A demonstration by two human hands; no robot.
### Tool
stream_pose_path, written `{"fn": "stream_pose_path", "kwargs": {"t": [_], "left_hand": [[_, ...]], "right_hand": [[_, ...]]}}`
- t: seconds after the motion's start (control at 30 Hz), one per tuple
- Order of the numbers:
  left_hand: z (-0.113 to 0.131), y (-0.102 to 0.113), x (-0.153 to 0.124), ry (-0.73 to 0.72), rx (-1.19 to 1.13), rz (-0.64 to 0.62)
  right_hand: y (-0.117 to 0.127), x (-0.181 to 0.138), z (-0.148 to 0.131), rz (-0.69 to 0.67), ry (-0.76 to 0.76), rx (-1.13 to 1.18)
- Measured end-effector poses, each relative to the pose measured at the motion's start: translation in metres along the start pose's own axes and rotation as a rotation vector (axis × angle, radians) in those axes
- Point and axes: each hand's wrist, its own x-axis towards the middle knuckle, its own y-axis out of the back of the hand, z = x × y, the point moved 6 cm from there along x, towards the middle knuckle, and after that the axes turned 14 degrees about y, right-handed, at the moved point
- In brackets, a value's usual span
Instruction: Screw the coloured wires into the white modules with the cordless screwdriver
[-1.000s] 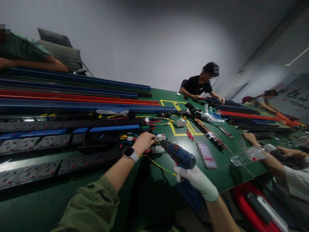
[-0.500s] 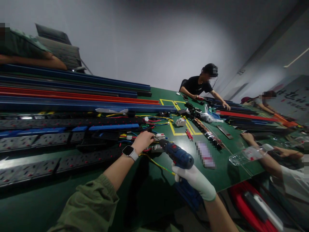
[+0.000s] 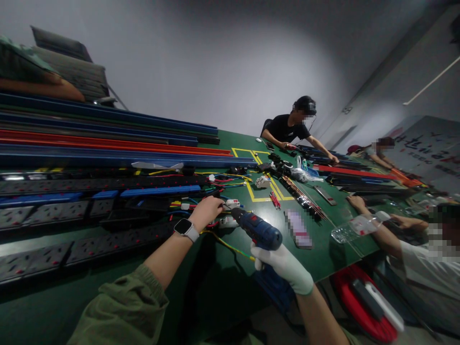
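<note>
While our right hand (image 3: 282,267) held the blue drill (image 3: 264,233), our left hand (image 3: 207,211) was close to its thin tip (image 3: 227,207).
Our right hand's grip, in a white glove (image 3: 298,278), was wrapped round the drill's handle, over the green worktop (image 3: 327,261). We could not tell if our left hand's grip had anything in it. Two small white blocks (image 3: 229,221) sat just beside our left hand, and a yellow and green wire (image 3: 233,247) lay nearby.
</note>
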Motion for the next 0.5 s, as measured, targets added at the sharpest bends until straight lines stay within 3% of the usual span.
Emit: {"fn": "stream_pose_path", "kwargs": {"t": [0.5], "left_hand": [[-0.0035, -0.0042, 0.0026, -0.002, 0.013, 0.001]], "right_hand": [[0.0024, 0.0029, 0.0065, -0.009, 0.006, 0.054]]}}
